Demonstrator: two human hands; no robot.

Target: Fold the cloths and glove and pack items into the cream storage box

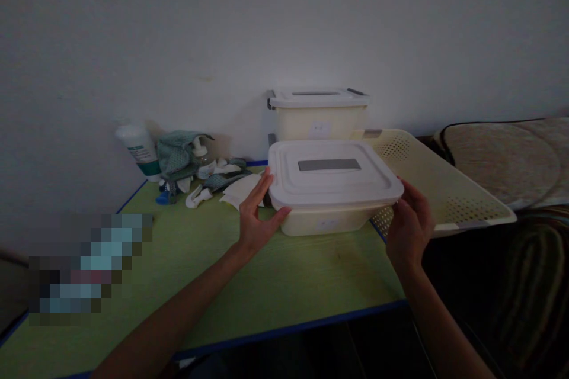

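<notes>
The white lid [329, 180] sits on the cream box [331, 222] at the front of the green table [213, 296], and you have one hand at each end, which probably keeps the lid level. Your left hand [258, 222] spreads its thumb and fingers against the near left corner; your right hand [409, 219] curls its fingers at the right rim, though shadow hides whether they pinch it. Behind stands another lidded box [317, 121], with the basket [440, 183] on the right.
</notes>
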